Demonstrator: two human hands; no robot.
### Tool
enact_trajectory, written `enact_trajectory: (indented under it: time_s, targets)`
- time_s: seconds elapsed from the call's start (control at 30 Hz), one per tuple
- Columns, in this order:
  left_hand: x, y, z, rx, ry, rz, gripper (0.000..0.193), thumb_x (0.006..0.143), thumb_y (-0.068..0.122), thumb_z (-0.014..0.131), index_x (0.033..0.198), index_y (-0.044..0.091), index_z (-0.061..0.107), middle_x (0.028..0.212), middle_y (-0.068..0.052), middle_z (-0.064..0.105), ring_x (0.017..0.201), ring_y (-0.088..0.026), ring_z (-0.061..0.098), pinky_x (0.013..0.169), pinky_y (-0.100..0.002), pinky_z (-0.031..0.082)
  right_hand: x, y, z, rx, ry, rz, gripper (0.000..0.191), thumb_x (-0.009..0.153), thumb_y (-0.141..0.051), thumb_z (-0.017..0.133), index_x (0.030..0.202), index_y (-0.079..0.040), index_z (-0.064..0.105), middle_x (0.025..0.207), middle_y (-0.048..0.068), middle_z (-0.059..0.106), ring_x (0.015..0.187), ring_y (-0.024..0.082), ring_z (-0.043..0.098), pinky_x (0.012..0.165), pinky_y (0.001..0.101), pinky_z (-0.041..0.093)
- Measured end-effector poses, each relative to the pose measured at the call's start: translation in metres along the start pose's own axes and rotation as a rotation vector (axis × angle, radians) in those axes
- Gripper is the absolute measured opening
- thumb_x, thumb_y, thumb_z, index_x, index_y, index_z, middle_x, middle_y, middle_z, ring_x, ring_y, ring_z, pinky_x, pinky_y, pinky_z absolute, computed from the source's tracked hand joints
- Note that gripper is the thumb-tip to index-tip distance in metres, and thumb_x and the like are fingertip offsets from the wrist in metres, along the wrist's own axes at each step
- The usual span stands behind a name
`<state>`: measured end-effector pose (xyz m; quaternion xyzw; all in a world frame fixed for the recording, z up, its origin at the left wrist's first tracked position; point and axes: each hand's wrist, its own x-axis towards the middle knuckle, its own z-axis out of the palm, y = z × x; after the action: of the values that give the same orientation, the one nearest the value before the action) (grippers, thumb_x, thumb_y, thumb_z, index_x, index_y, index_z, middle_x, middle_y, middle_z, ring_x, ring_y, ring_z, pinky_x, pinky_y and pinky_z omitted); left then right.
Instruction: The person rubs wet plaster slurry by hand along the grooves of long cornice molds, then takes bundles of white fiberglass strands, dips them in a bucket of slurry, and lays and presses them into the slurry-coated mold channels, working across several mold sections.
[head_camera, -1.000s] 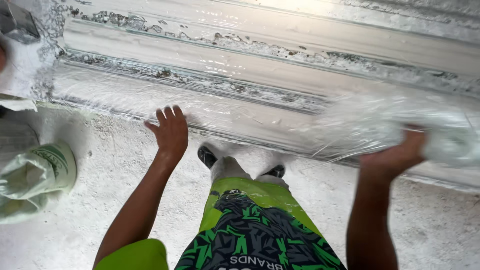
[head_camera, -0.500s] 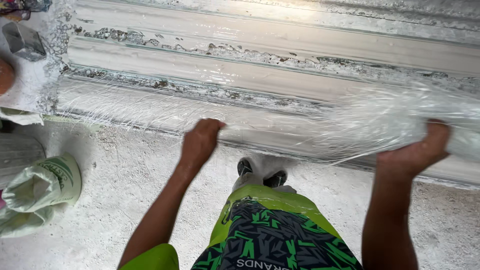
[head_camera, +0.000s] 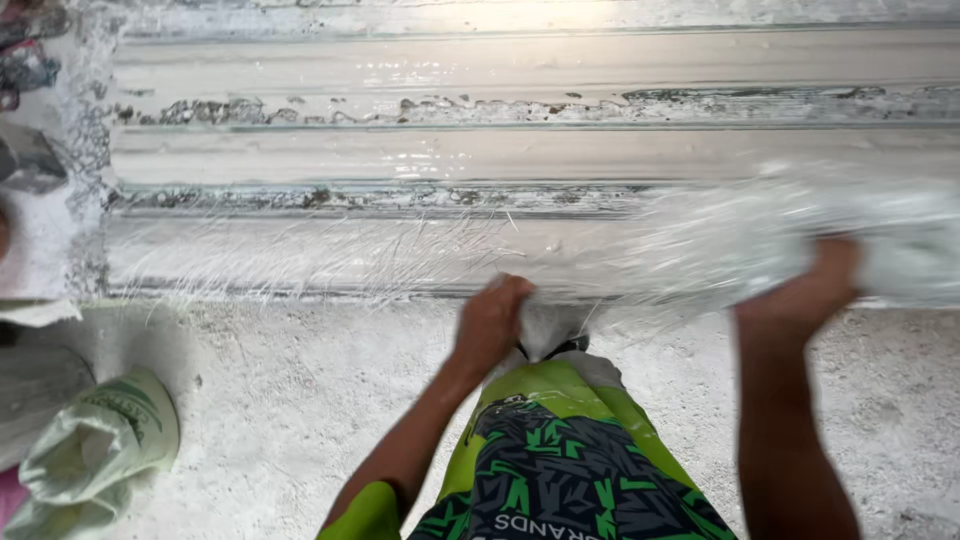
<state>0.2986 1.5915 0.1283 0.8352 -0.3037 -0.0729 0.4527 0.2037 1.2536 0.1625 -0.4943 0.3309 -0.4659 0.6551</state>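
Near: green patterned shorts (head_camera: 560, 450) over dusty concrete floor (head_camera: 300, 400). Left hand (head_camera: 492, 318) fisted, pressing clear plastic film (head_camera: 350, 255) against the long white moulding (head_camera: 500, 150). Right hand (head_camera: 808, 290) blurred, grips bunched film; closure unclear. White sack (head_camera: 95, 450) lies far left.

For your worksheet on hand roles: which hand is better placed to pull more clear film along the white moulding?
Probably the right hand: it grips the bunched plastic film at the unwrapped end. The left hand is closed against the white moulding at the wrapped stretch, so it seems better placed to steady it.
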Motion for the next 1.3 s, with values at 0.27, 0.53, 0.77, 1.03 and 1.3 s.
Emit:
enact_trajectory:
  time_s: [0.27, 0.53, 0.77, 1.03, 1.3]
  targets:
    - [0.013, -0.004, -0.031, 0.785, -0.022, -0.138, 0.049, 0.100, 0.031, 0.054, 0.136, -0.002, 0.054, 0.137, -0.040, 0.051, 0.129, -0.056, 0.048, 0.094, -0.071, 0.041, -0.008, -0.022, -0.020, 0.046, 0.010, -0.010, 0.020, 0.100, -0.024, 0.048, 0.100, -0.008, 0.061, 0.099, 0.010, 0.064, 0.099, 0.024, 0.065, 0.096, 0.0441, 0.061]
    - [0.004, 0.029, 0.054, -0.059, -0.094, -0.012, 0.024, 0.109, 0.016, 0.047, 0.108, 0.008, 0.070, 0.102, -0.016, 0.075, 0.082, -0.029, 0.075, 0.072, -0.039, 0.061, -0.017, 0.003, -0.011, 0.050, 0.064, 0.047, 0.024, 0.100, -0.026, 0.046, 0.102, -0.008, 0.062, 0.099, 0.011, 0.064, 0.098, 0.024, 0.066, 0.095, 0.0426, 0.062]
    - [0.023, -0.002, 0.029, 0.659, -0.134, -0.252, 0.041, 0.102, 0.025, 0.057, 0.125, -0.009, 0.058, 0.127, -0.039, 0.056, 0.111, -0.047, 0.061, 0.092, -0.053, 0.053, 0.060, -0.052, -0.080, 0.111, -0.020, -0.123, 0.027, 0.100, -0.028, 0.045, 0.104, -0.007, 0.062, 0.099, 0.012, 0.065, 0.097, 0.024, 0.067, 0.093, 0.0413, 0.063]
    - [0.001, 0.116, 0.152, -0.283, -0.129, -0.101, 0.018, 0.104, 0.008, 0.059, 0.119, 0.004, 0.067, 0.106, -0.019, 0.072, 0.095, -0.035, 0.072, 0.086, -0.046, 0.058, 0.023, 0.018, -0.078, 0.136, -0.039, 0.252, 0.031, 0.100, -0.030, 0.044, 0.106, -0.006, 0.063, 0.099, 0.013, 0.066, 0.096, 0.025, 0.068, 0.091, 0.0398, 0.064]
    - [0.039, 0.078, 0.135, 0.628, -0.024, -0.332, 0.022, 0.114, 0.010, 0.049, 0.122, 0.012, 0.069, 0.118, -0.014, 0.073, 0.104, -0.029, 0.071, 0.097, -0.043, 0.058, 0.215, -0.051, -0.193, 0.249, -0.264, -0.020, 0.023, 0.106, -0.027, 0.049, 0.109, -0.007, 0.061, 0.102, 0.011, 0.061, 0.091, 0.025, 0.062, 0.083, 0.0376, 0.060]
